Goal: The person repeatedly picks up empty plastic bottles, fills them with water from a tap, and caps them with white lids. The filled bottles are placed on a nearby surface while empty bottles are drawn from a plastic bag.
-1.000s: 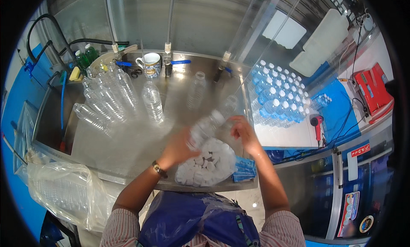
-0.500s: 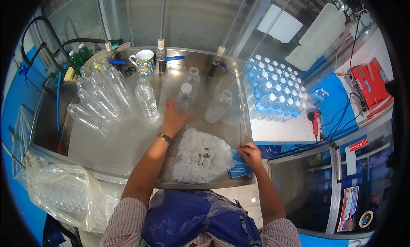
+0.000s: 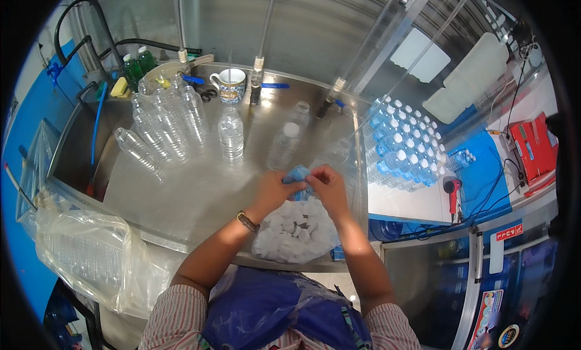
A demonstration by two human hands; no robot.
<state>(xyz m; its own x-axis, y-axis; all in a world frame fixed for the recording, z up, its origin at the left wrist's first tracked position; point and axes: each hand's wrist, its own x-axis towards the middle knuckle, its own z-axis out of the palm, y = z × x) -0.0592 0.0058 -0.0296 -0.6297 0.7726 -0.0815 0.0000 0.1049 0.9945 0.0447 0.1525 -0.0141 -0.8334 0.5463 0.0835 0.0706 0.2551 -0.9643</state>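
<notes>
In front of me, my left hand [image 3: 272,191] and my right hand [image 3: 328,188] pinch a blue plastic label sleeve [image 3: 297,176] between their fingertips. Just beyond it a clear bottle with a white cap [image 3: 284,145] stands upright on the steel counter. An uncapped bottle [image 3: 301,113] is behind that one, and another clear bottle [image 3: 334,154] is to its right. Under my wrists lies a clear bag of white caps [image 3: 290,234]. More blue labels [image 3: 338,253] show at its right edge, partly hidden by my right forearm.
An open bottle [image 3: 230,135] stands below a thin tube, near a patterned mug [image 3: 230,87]. Several empty bottles [image 3: 160,129] lean at the left. Rows of capped, blue-labelled bottles [image 3: 402,138] fill the right-hand table, beside a pink heat gun or dryer [image 3: 452,196].
My left hand has left the capped bottle and come nearer. My right hand has moved left from the label pile, and both hands now hold a blue label sleeve. The view has shifted.
</notes>
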